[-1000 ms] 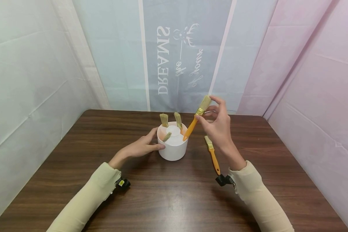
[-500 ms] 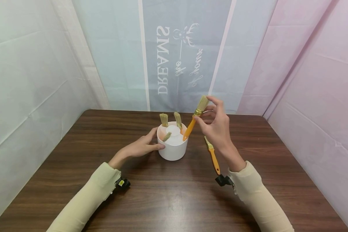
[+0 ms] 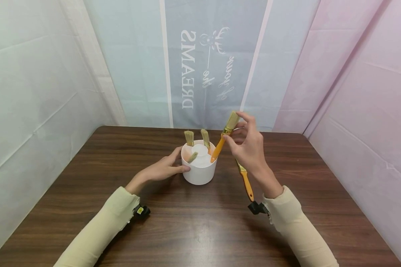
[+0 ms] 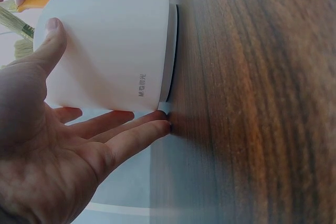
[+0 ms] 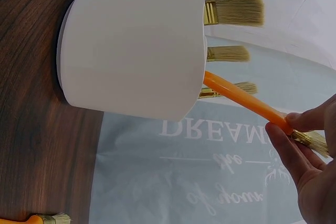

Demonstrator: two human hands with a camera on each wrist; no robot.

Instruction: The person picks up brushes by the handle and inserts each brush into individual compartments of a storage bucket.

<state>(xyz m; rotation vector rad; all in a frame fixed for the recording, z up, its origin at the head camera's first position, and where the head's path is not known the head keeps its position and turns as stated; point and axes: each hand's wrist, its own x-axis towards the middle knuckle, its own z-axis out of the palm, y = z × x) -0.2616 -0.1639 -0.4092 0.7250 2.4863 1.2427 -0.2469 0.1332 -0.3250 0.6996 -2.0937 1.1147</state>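
Observation:
A white round organiser (image 3: 199, 175) with a raised centre stands upright on the table. My left hand (image 3: 162, 168) lies against its left side, thumb on the front wall and fairly straight fingers along the back. My right hand (image 3: 250, 144) pinches a paintbrush (image 3: 218, 147) near its metal band, bristles up. The orange handle's lower end is at the organiser's right rim; in the right wrist view the handle (image 5: 247, 102) passes behind that rim, its tip hidden. Bristles of a left paintbrush (image 3: 188, 138), a back paintbrush (image 3: 205, 137) and a front paintbrush (image 3: 192, 157) show inside the organiser.
Another orange-handled paintbrush (image 3: 246, 183) lies on the brown wooden table (image 3: 194, 230), right of the organiser and partly under my right forearm. A printed cloth (image 3: 214, 74) hangs behind the table, with pale cloth on both sides.
My right hand has shifted slightly left with the paintbrush, which stands a little steeper. The hand now covers more of the brush on the table. My left hand and the organiser stay put.

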